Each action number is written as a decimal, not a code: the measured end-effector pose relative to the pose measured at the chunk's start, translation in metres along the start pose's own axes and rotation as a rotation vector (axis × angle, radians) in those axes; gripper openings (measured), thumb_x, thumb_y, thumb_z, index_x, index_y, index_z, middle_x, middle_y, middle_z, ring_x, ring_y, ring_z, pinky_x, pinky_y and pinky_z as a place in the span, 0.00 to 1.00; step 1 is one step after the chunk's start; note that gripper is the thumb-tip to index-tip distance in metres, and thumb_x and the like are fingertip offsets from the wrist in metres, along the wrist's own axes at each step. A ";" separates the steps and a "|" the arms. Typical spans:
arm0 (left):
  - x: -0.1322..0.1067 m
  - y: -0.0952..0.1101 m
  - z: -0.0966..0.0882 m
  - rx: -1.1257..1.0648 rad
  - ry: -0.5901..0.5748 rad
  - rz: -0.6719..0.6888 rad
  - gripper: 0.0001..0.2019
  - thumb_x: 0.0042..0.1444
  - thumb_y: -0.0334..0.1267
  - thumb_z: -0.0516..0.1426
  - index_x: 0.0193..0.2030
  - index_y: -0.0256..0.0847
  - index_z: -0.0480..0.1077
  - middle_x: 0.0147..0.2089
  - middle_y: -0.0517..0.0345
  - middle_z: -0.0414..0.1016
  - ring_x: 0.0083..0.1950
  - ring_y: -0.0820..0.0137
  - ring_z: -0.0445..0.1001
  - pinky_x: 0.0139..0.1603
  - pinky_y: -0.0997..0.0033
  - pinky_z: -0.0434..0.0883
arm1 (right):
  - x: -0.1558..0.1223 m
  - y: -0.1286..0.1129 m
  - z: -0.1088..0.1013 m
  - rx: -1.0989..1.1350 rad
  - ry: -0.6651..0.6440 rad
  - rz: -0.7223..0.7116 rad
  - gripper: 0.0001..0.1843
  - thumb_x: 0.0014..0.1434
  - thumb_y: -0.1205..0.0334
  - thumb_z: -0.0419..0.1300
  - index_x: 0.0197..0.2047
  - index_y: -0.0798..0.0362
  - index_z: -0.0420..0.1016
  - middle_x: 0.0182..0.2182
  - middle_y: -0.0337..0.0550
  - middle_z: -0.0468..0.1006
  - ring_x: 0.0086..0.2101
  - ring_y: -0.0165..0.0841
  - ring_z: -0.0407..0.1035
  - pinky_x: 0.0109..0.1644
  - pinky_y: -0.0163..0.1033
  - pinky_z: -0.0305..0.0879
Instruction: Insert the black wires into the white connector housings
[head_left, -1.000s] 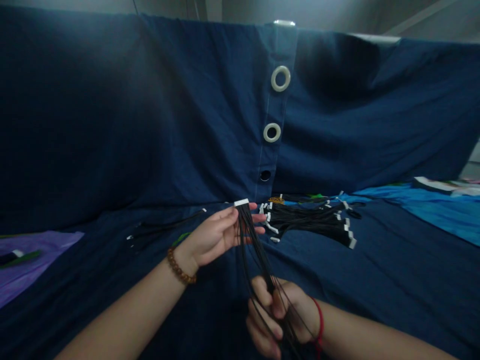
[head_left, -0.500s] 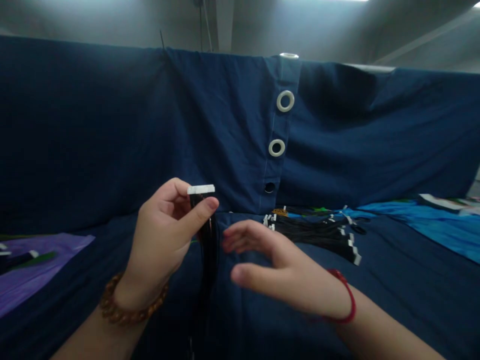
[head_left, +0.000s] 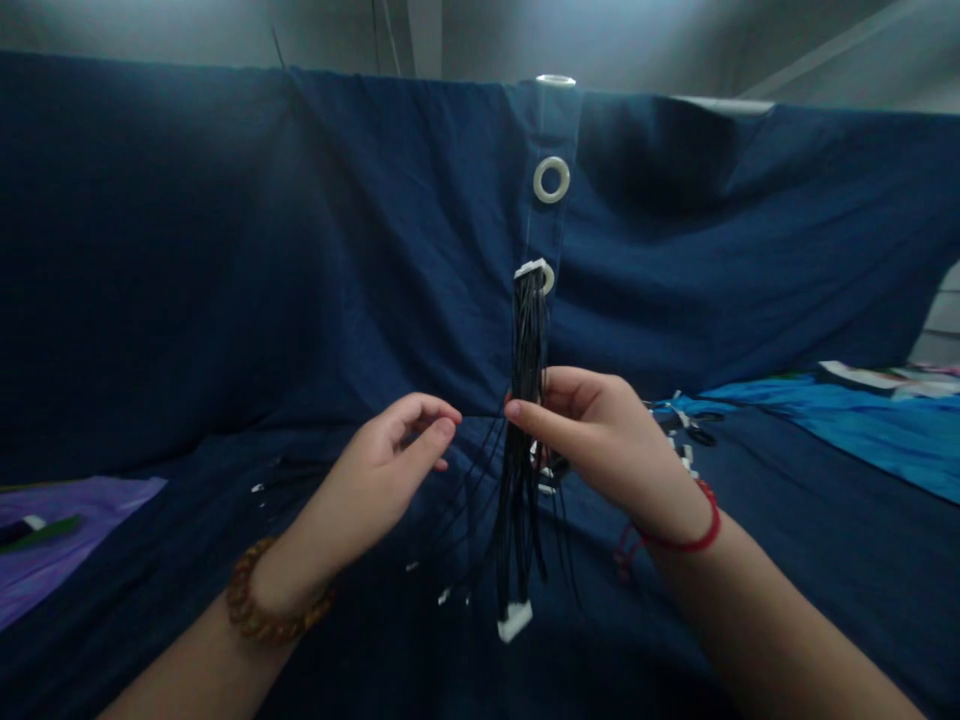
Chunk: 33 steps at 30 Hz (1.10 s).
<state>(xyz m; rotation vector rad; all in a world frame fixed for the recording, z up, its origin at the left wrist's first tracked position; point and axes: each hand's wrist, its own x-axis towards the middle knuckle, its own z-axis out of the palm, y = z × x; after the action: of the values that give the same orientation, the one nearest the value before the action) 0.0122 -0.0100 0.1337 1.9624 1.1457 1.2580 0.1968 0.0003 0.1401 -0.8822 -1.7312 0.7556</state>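
My right hand (head_left: 600, 435), with a red string at the wrist, grips the middle of a bundle of thin black wires (head_left: 525, 340) and holds it upright. White connectors sit at the bundle's top (head_left: 529, 269) and bottom (head_left: 515, 620). Loose strands fan out below the grip. My left hand (head_left: 382, 470), with a brown bead bracelet, hovers just left of the bundle, fingers curled and holding nothing I can see. A pile of more black wire harnesses (head_left: 686, 435) lies on the cloth behind my right hand, mostly hidden.
Dark blue cloth (head_left: 225, 300) covers the work surface and rises as a backdrop with white eyelet rings (head_left: 552, 179). A purple sheet (head_left: 67, 520) with a dark object lies at the left. Light blue cloth (head_left: 862, 430) lies at the right.
The bundle has passed from my left hand to my right, which now holds it upright by the middle. My left hand has let go and drawn slightly aside.
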 end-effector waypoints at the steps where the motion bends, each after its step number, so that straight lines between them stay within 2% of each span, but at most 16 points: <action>1: -0.005 0.003 0.003 0.100 0.069 0.069 0.09 0.56 0.42 0.51 0.37 0.40 0.66 0.38 0.56 0.70 0.36 0.69 0.70 0.35 0.71 0.68 | 0.001 0.000 -0.003 -0.018 0.037 -0.003 0.09 0.51 0.58 0.60 0.29 0.56 0.68 0.19 0.36 0.68 0.19 0.26 0.61 0.20 0.30 0.54; 2: -0.010 0.006 0.005 0.198 0.117 0.131 0.07 0.55 0.41 0.52 0.36 0.41 0.66 0.35 0.59 0.69 0.34 0.70 0.69 0.34 0.72 0.67 | 0.001 0.002 -0.005 -0.034 0.063 -0.008 0.09 0.50 0.59 0.60 0.29 0.56 0.68 0.19 0.36 0.68 0.20 0.26 0.62 0.20 0.30 0.55; 3: -0.015 0.009 0.008 0.291 0.102 0.168 0.06 0.55 0.41 0.52 0.33 0.42 0.65 0.32 0.60 0.69 0.32 0.71 0.69 0.32 0.73 0.65 | 0.002 0.004 -0.007 -0.049 0.082 -0.013 0.09 0.50 0.59 0.60 0.29 0.56 0.68 0.20 0.36 0.68 0.20 0.27 0.63 0.20 0.31 0.55; 6: -0.028 0.011 0.020 0.564 -0.156 0.148 0.10 0.55 0.44 0.51 0.29 0.42 0.66 0.26 0.61 0.68 0.26 0.70 0.68 0.27 0.72 0.61 | 0.004 0.010 -0.009 -0.090 0.117 -0.032 0.08 0.50 0.58 0.60 0.30 0.54 0.68 0.21 0.37 0.70 0.21 0.28 0.64 0.21 0.32 0.57; 9: -0.034 0.006 0.032 0.774 -0.292 0.091 0.13 0.54 0.47 0.51 0.27 0.41 0.67 0.27 0.56 0.72 0.28 0.64 0.70 0.28 0.68 0.60 | 0.006 0.014 -0.010 -0.125 0.145 -0.043 0.09 0.51 0.57 0.59 0.31 0.54 0.68 0.21 0.38 0.71 0.20 0.29 0.64 0.21 0.33 0.57; 12: -0.032 0.000 0.039 0.816 -0.335 0.097 0.13 0.56 0.43 0.49 0.25 0.41 0.67 0.27 0.55 0.73 0.28 0.64 0.71 0.28 0.68 0.59 | 0.005 0.013 -0.012 -0.151 0.163 -0.055 0.09 0.52 0.57 0.58 0.32 0.54 0.69 0.22 0.39 0.72 0.20 0.29 0.65 0.21 0.33 0.58; 18: -0.026 0.003 0.035 0.870 -0.299 0.059 0.14 0.57 0.37 0.45 0.25 0.41 0.66 0.28 0.52 0.73 0.29 0.62 0.72 0.30 0.65 0.61 | 0.005 0.012 -0.015 -0.217 0.193 -0.057 0.11 0.53 0.54 0.57 0.32 0.54 0.68 0.21 0.39 0.72 0.19 0.29 0.65 0.20 0.33 0.58; 21: -0.020 0.007 0.024 0.789 -0.212 0.096 0.12 0.57 0.37 0.46 0.27 0.41 0.67 0.29 0.54 0.73 0.30 0.63 0.71 0.31 0.67 0.62 | 0.007 0.013 -0.020 -0.282 0.224 -0.041 0.14 0.54 0.51 0.56 0.32 0.54 0.67 0.21 0.39 0.72 0.17 0.29 0.65 0.19 0.32 0.57; 24: -0.012 0.008 0.005 0.573 -0.022 0.087 0.09 0.55 0.39 0.50 0.27 0.41 0.67 0.26 0.59 0.71 0.28 0.67 0.70 0.27 0.71 0.61 | 0.007 0.012 -0.028 -0.385 0.238 -0.021 0.19 0.55 0.46 0.53 0.29 0.55 0.67 0.19 0.40 0.71 0.18 0.29 0.66 0.20 0.33 0.56; 26: -0.007 0.007 -0.009 0.289 0.140 0.030 0.08 0.53 0.41 0.53 0.27 0.42 0.67 0.22 0.62 0.69 0.24 0.70 0.68 0.24 0.74 0.62 | 0.007 0.011 -0.032 -0.464 0.200 -0.005 0.24 0.55 0.42 0.50 0.22 0.55 0.67 0.16 0.40 0.69 0.16 0.28 0.63 0.19 0.33 0.52; 29: 0.000 0.005 -0.024 -0.205 0.351 -0.010 0.05 0.49 0.38 0.57 0.26 0.42 0.68 0.23 0.65 0.67 0.25 0.74 0.66 0.25 0.77 0.65 | 0.003 0.009 -0.033 -0.549 0.058 0.005 0.28 0.55 0.41 0.49 0.15 0.54 0.66 0.10 0.38 0.64 0.13 0.26 0.57 0.17 0.34 0.45; 31: 0.004 0.004 -0.029 -0.391 0.365 -0.037 0.05 0.49 0.36 0.57 0.25 0.41 0.69 0.25 0.64 0.67 0.26 0.75 0.65 0.27 0.78 0.66 | 0.000 0.007 -0.030 -0.573 -0.039 -0.009 0.27 0.54 0.43 0.52 0.13 0.54 0.65 0.09 0.37 0.61 0.12 0.24 0.54 0.16 0.34 0.42; 33: 0.006 0.001 -0.030 -0.406 0.269 -0.082 0.08 0.50 0.36 0.56 0.22 0.39 0.69 0.24 0.62 0.68 0.27 0.75 0.65 0.28 0.79 0.65 | -0.002 0.005 -0.025 -0.573 -0.111 -0.043 0.24 0.53 0.47 0.55 0.14 0.54 0.65 0.10 0.36 0.62 0.13 0.24 0.54 0.16 0.33 0.42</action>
<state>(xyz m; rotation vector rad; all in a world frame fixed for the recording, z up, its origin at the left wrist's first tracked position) -0.0133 -0.0054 0.1503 1.4691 0.9843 1.6006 0.2225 0.0031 0.1426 -1.1931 -2.1028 0.2756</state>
